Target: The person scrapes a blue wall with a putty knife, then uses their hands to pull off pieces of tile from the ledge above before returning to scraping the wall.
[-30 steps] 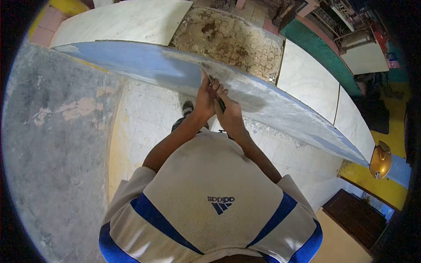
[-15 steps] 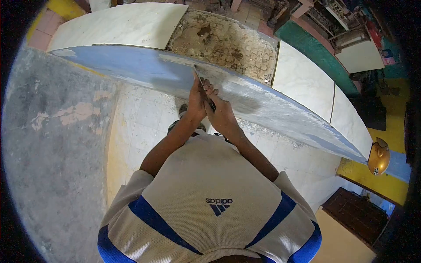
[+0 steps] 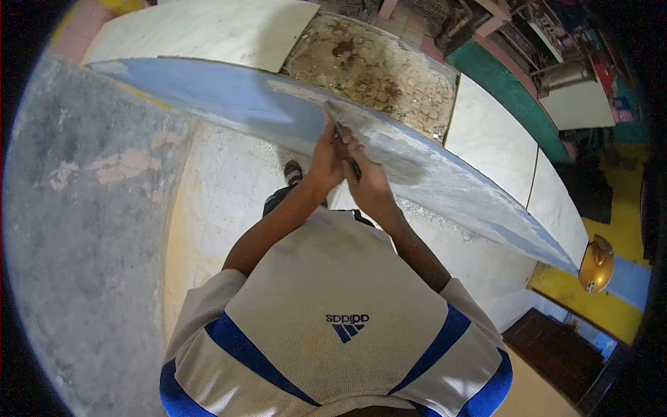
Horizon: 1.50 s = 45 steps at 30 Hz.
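A narrow metal-bladed scraper [image 3: 355, 168] with a dark handle is in both my hands, its tip against the blue-painted wall [image 3: 208, 85] just under the counter edge. My right hand [image 3: 371, 186] is closed round the handle. Wrapped farther up, toward the blade, is my left hand [image 3: 326, 161]; my fingers hide much of the tool. Right of the tip, the wall face is grey and whitish where the paint is gone, while the left part is still smooth blue.
Pale tiles [image 3: 490, 135] cover the counter top on both sides of a rough, broken mortar patch [image 3: 372, 69]. A gold helmet [image 3: 597, 264] hangs at the far right end. A grey wall [image 3: 90, 229] rises at left. Whitish crumbs lie on the tiled floor [image 3: 455, 243].
The view has shifted, so counter and hands appear slightly farther right. The blade tip stays at the wall near the paint's edge, both hands still gripping the scraper.
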### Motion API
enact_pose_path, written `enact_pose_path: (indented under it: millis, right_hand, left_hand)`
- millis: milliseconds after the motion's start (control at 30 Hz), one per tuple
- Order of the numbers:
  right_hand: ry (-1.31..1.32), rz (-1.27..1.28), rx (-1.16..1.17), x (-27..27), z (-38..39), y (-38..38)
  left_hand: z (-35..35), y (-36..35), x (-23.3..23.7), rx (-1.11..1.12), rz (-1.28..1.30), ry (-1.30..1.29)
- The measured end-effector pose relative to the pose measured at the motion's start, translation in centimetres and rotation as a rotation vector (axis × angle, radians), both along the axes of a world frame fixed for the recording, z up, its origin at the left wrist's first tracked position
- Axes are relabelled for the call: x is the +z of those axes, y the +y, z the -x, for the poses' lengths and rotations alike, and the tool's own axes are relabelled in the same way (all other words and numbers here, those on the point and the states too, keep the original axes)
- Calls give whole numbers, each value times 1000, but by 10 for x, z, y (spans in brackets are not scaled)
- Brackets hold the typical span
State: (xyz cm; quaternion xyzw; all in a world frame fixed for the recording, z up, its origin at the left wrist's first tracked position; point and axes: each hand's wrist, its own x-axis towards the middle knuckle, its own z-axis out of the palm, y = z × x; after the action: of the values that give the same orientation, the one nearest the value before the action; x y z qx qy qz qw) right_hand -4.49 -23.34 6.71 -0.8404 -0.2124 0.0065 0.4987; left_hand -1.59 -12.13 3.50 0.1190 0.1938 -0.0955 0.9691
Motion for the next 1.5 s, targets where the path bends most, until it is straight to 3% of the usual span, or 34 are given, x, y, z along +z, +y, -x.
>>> enact_pose_path:
  millis: [133, 200, 300, 400, 467, 533, 600, 700, 800, 900, 933, 1100, 1167, 1267, 1400, 1467, 1500]
  right_hand:
    - [240, 175, 52, 17, -5, 18]
    - [196, 102, 7, 13, -1, 24]
    - [182, 101, -22, 12, 0, 12]
    - [64, 44, 23, 12, -11, 21]
    - [-9, -6, 120, 6, -34, 49]
    - [5, -16, 123, -4, -26, 63]
    - [98, 38, 115, 10, -22, 67]
    - [60, 84, 50, -14, -2, 34]
    - [196, 119, -23, 7, 8, 9]
    - [274, 63, -63, 9, 15, 5]
    - [156, 8, -67, 5, 16, 8]
    - [274, 168, -104, 14, 13, 15]
    - [334, 224, -104, 19, 12, 18]
    - [64, 60, -70, -8, 13, 20]
    - [-83, 45, -18, -18, -2, 31]
    - [-234, -3, 18, -25, -21, 43]
    - [-172, 7, 47, -25, -29, 52]
  left_hand:
    - [-5, 19, -19, 19, 36, -119]
    - [-4, 32, -24, -37, 70, -228]
    - [-2, 10, -6, -37, 62, -64]
    - [-12, 23, -21, 43, 3, -56]
    - [-28, 53, -25, 188, -504, -277]
    - [-18, 69, -32, 184, -524, -347]
    - [-21, 80, -35, 64, -58, -317]
    - [-4, 45, -38, 12, 11, -221]
    - [10, 8, -37, -114, 23, -101]
    - [12, 9, -40, -193, 144, -257]
    - [14, 7, -39, -153, 168, -265]
    - [9, 3, -39, -73, 293, -341]
    - [8, 6, -43, -56, 325, -340]
    - [6, 11, -45, -34, 313, -317]
    - [0, 28, -28, -25, 124, -245]
    - [-9, 40, -23, 79, 81, -168]
    - [-13, 48, -25, 125, 58, -126]
